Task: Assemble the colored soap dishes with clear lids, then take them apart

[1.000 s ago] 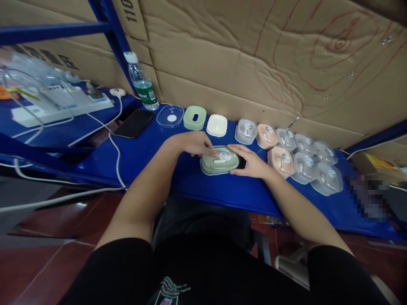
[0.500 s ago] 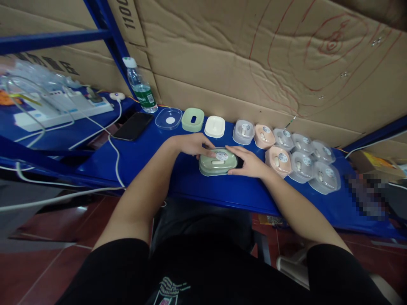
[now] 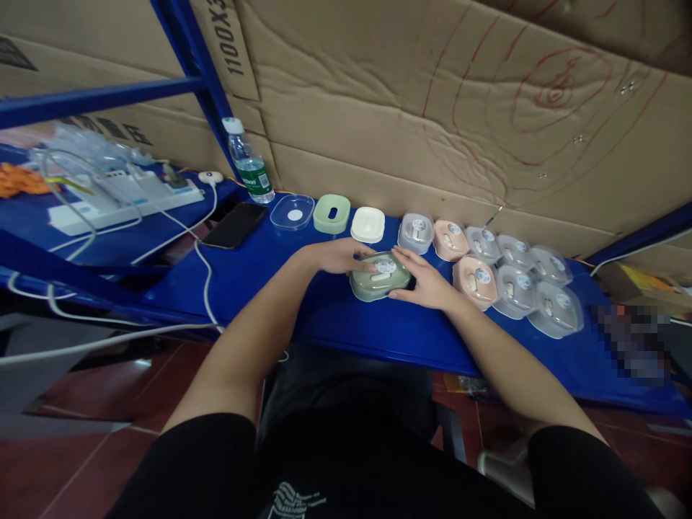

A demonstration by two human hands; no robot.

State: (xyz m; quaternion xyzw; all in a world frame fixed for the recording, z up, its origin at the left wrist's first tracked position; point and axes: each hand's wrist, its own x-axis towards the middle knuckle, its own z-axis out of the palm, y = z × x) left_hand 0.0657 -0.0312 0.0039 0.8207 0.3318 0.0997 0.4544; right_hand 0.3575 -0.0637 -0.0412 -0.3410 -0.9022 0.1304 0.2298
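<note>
Holding green container [image 3: 378,286] two-handed — mid-desk

Green container is at the blue desk [image 3: 335,328], between front and back edges; can't tell if fully seated. Step in hand looks like steadying it. Left hand [image 3: 340,256]: thumb pressed on the glossy top by the round label [image 3: 386,267], other fingers partly hidden behind. Right hand [image 3: 426,281]: thumb and fingers spread around the right end, forearm angled in from the front edge. Any shift would call for even pressure — top looks slick. Cream dish [image 3: 368,225] sits along the back edge; peach container [image 3: 475,282] near right wrist.
</note>
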